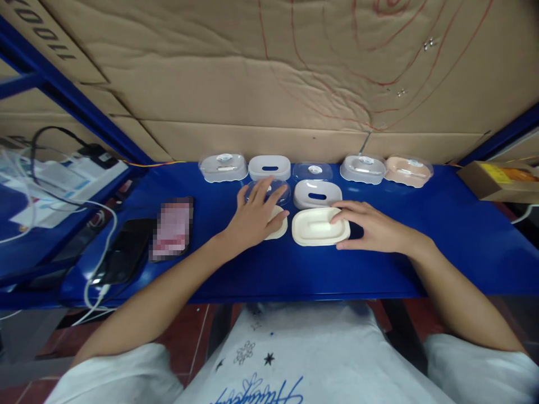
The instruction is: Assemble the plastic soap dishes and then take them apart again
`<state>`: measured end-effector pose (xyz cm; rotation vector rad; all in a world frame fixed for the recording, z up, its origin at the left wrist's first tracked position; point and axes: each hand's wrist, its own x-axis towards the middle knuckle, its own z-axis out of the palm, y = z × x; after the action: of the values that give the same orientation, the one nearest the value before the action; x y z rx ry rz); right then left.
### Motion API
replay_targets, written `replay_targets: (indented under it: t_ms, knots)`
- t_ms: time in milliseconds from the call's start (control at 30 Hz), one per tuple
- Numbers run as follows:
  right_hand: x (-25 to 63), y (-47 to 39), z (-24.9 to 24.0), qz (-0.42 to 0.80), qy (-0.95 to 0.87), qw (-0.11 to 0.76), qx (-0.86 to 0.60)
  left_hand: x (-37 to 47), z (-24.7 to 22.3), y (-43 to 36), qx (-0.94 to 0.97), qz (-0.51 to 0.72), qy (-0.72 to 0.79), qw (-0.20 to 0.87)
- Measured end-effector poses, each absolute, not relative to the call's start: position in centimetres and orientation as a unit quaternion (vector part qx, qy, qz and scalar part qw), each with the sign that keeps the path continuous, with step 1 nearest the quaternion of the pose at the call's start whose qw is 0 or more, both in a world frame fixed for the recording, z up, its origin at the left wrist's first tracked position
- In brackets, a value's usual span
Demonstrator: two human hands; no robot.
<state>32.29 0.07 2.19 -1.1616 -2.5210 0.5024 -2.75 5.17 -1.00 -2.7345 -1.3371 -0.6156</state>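
Observation:
My right hand [374, 227] grips the right end of a cream oval soap dish [309, 227], thumb at its near side and fingers on its rim. My left hand [252, 221] has its fingers spread over a clear plastic lid [284, 192] and a second cream oval piece [278, 229], which it partly covers. Just behind the gripped dish is a white oval tray [330, 197] with a slot in its middle. Behind that tray lies another clear lid [305, 171] bearing a round sticker.
Along the cardboard backing [252, 95] stand a lidded grey dish [223, 168], a white slotted dish [269, 168], another lidded grey dish [362, 169] and a lidded peach dish [408, 171]. Phones [172, 229] and cables lie left; a cardboard box [484, 182] sits right.

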Motion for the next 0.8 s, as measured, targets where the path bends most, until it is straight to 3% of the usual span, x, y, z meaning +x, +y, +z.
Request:
replay_targets:
  t_ms: [433, 700, 800]
  knots:
    - [32.1, 0.8, 1.5, 0.068, -0.875, 0.163, -0.450, -5.2, -0.6, 9.5, -0.799, -0.143, -0.572, -0.114]
    - [32.3, 6.8, 1.1, 0.046, -0.847, 0.271, -0.455, -4.4, -0.8, 8.9, -0.800, -0.135, -0.577, -0.098]
    - [31.4, 12.0, 2.2, 0.048, -0.843, 0.231, -0.483, -3.9, -0.6, 8.1, -0.815, -0.159, -0.555, -0.052]
